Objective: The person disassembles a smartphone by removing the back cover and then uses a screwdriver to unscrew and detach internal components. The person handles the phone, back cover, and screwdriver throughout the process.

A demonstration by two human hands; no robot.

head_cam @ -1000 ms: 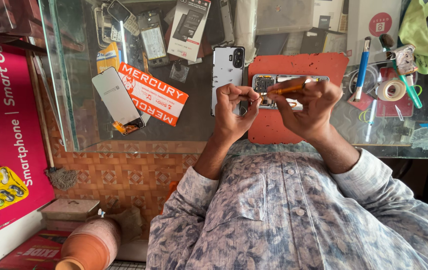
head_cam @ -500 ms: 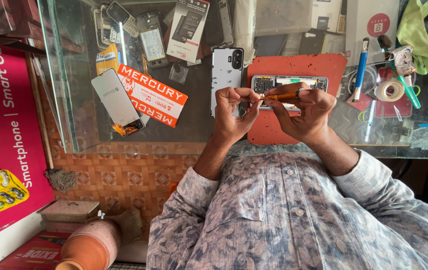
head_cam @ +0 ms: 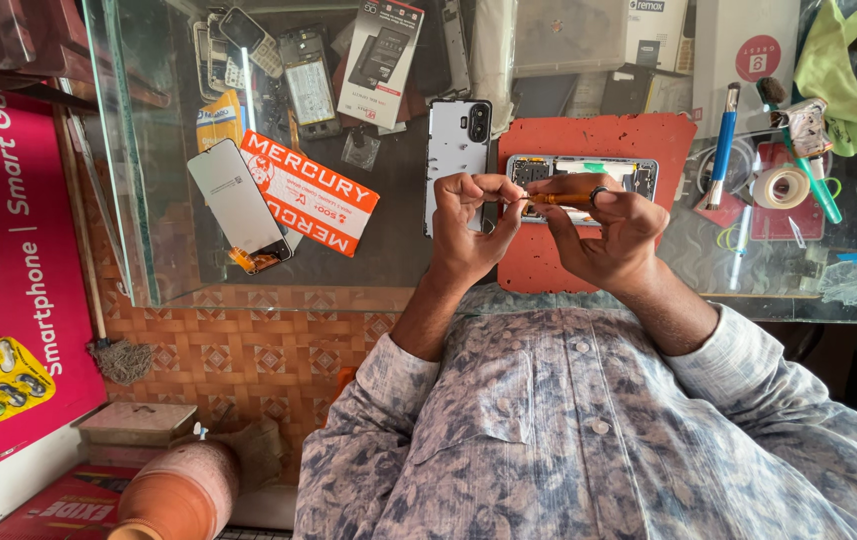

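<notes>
Opened phone (head_cam: 581,172): back removed, dark and silver inner parts showing, lying flat on a red mat (head_cam: 648,135) on the glass desk (head_cam: 398,255), directly beyond both hands; its lower edge is covered by fingers. Screwdriver (head_cam: 556,198): thin, orange handle, held level between the two hands just above the phone; its tip is hidden behind the left fingers, so the contact point cannot be made out. Left hand (head_cam: 470,225): fingers pinched together at the tip end of the screwdriver. Right hand (head_cam: 608,228): fingers clamped on the handle, a dark ring on one finger. White back cover (head_cam: 456,150): camera opening at top, lying just left of the mat, partly behind the left hand. Phone screen (head_cam: 238,205): pale, loose, resting well to the left beside an orange card (head_cam: 313,190). Under the glass: a shelf with old phones (head_cam: 278,60) and a boxed part (head_cam: 380,60), dimmed by reflections. Far right: blue tool (head_cam: 720,145), tape roll (head_cam: 778,187), green cloth (head_cam: 833,70), cut off by the frame edge.
</notes>
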